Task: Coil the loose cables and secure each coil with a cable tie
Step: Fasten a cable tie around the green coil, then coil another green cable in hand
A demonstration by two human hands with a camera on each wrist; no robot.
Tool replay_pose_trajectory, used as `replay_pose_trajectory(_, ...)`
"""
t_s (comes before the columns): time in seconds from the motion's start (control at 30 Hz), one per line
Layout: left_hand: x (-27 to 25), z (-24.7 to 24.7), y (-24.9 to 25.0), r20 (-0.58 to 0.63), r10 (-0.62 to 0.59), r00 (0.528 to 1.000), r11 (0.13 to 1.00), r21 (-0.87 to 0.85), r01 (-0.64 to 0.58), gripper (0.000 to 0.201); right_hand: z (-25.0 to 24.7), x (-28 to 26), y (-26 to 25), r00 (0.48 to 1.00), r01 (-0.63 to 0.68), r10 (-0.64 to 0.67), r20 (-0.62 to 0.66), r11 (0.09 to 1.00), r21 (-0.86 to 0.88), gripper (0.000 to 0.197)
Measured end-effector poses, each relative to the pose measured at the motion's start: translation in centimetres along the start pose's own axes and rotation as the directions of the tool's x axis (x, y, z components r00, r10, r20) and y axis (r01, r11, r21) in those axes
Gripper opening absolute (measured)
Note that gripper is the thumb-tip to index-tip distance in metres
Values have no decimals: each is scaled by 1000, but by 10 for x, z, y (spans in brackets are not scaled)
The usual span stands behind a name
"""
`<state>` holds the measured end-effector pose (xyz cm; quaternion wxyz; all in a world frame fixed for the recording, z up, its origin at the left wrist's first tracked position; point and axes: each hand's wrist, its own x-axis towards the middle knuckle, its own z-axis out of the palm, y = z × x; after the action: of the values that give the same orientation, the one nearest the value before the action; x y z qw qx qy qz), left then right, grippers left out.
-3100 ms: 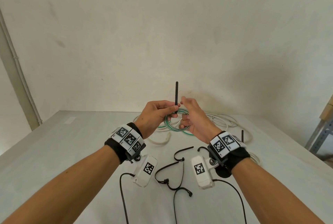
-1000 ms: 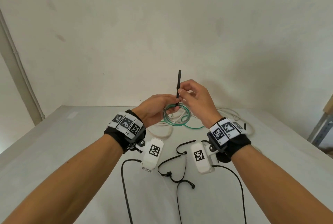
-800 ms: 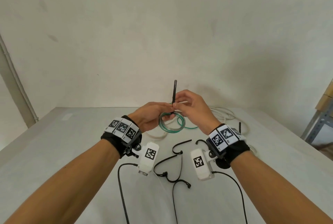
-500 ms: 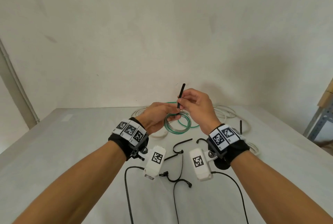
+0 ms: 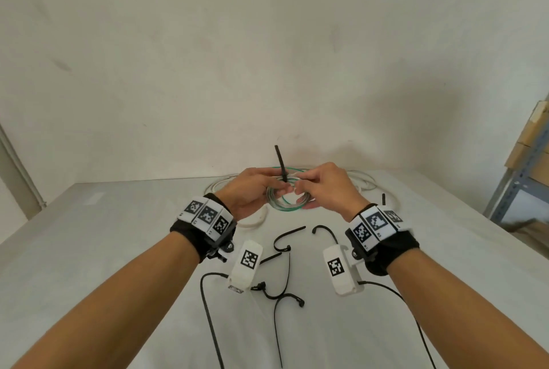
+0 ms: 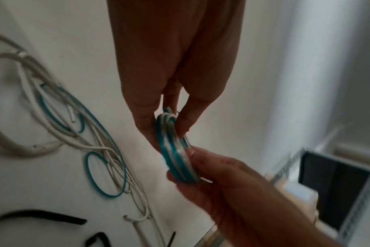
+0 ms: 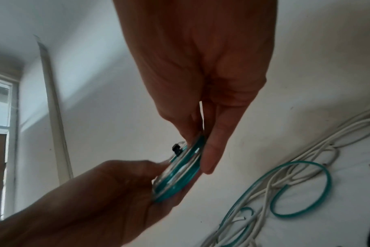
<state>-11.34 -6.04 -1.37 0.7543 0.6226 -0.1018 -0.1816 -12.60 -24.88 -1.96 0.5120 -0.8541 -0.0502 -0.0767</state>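
Overhead, head view: left hand (image 5: 251, 190) and right hand (image 5: 325, 188) each pinch a small green-and-white cable coil (image 5: 286, 200) held above the surface (image 5: 89, 249), a black cable tie (image 5: 280, 165) standing up from its top; spare black ties (image 5: 282, 245) lie nearer the person, loose white and green cables (image 5: 361, 183) behind. Left wrist view: coil (image 6: 176, 150) edge-on, gripped between thumb and fingers (image 6: 145, 123) of the left hand. Right wrist view: coil (image 7: 177, 170) pinched by the right hand's fingertips (image 7: 210, 153), the tie's black head (image 7: 176, 148) at its upper rim.
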Motion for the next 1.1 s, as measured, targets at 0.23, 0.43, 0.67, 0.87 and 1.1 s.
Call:
replay_pose_trajectory(0.23, -5, 2, -20, 28, -129, 991, 962, 245, 118, 29, -56, -5, 37, 972, -216, 217, -87, 976, 26, 21)
replay_pose_trajectory(0.43, -2, -4, -30, 30, -162, 986, 959, 239, 150, 24, -122, -26, 97, 874, -465, 415, -255, 866, -184, 9)
replay_pose_trajectory(0.67, 4, 5, -41, 31, -171, 985, 953, 257, 158, 23, -127, -38, 142, 798, -585, 439, -413, 729, -355, 14)
replay_pose_trajectory(0.87, 8, 6, -39, 22, -162, 987, 950, 272, 150, 23, -111, -27, 138, 813, -581, 398, -424, 592, -558, 24)
replay_pose_trajectory(1.1, 17, 1, -35, -20, -132, 991, 957, 257, 133, 24, -71, 11, 107, 941, -338, 233, -246, 711, -616, 18)
